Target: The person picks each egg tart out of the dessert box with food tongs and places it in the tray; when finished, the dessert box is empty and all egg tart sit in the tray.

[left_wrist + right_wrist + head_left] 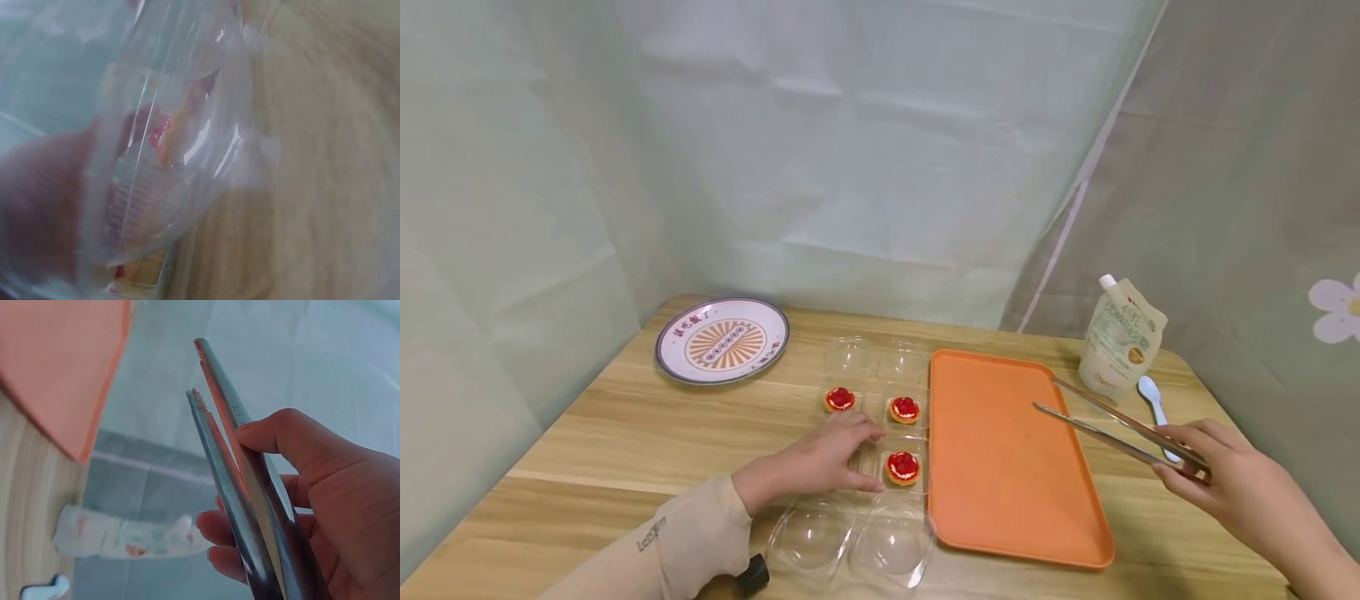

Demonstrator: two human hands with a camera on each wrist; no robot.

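three tarts [904, 467] sit in the clear box [880, 467] beside the orange tray [1007, 467], my left hand [827, 458] pressing flat, fingers straight, on the box to steady it, right hand [1217, 475] pinching slightly parted tongs [1112, 429] over the tray.

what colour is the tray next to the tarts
Orange; the tray shows best in the head view.

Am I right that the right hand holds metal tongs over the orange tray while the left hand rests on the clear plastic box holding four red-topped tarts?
Not quite: the head view shows three tarts in the clear plastic box, not four. The right hand does hold the tongs over the orange tray, and the left hand rests on the box.
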